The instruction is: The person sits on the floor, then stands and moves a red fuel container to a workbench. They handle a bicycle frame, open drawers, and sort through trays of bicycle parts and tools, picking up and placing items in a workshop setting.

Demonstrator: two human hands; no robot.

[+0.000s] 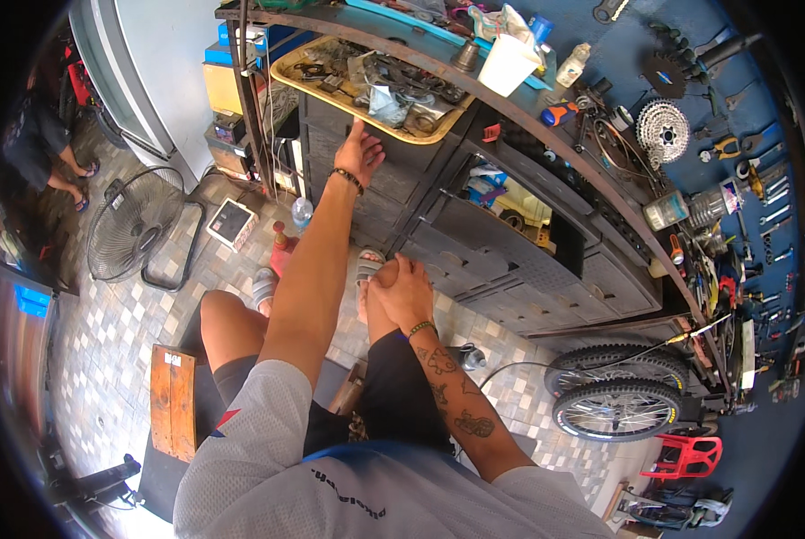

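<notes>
The yellow tray lay just beyond the left hand, long axis left to right; that nearer hand, unclenched, met or nearly met its near edge. The right hand lay loosely over the knee.

Your tray shows a rim of smooth plastic with a slight gloss. Your shirt is matt, textured cloth. You have dark, matt drawers ahead, glossy wood on the board, rough rubber on the tyre, and shiny metal on the gear cluster.
</notes>
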